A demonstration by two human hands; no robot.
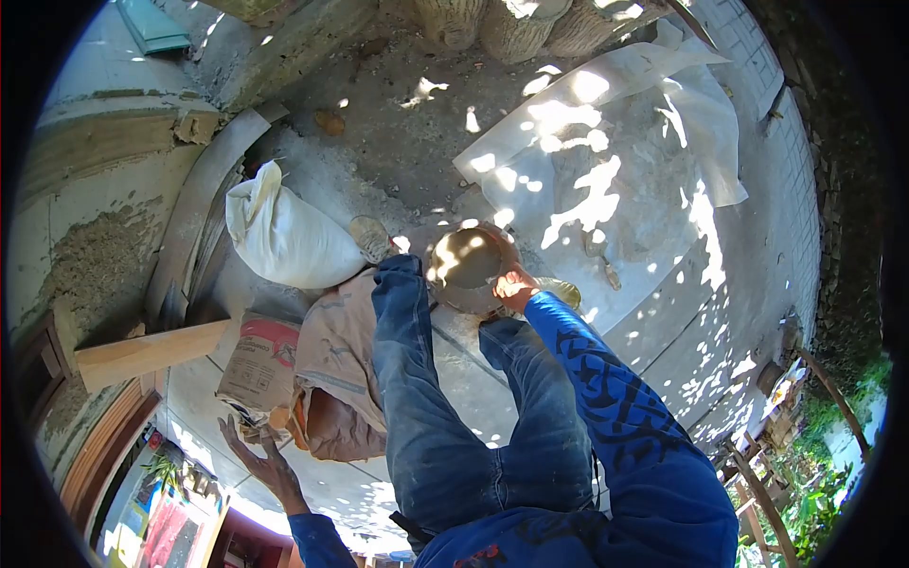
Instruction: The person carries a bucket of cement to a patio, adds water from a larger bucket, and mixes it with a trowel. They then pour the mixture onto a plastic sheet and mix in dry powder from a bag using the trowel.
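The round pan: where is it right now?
In the head view the round pan sits centre frame, held at its rim by the right hand, just past the person's feet, right of the white sack.

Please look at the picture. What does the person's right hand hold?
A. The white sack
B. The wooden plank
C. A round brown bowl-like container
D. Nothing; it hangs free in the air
C: the right hand, at the end of the blue sleeve, grips the rim of the round brown container near the feet, while the white sack and the wooden plank lie apart, untouched.

right hand gripping bowl, left hand free
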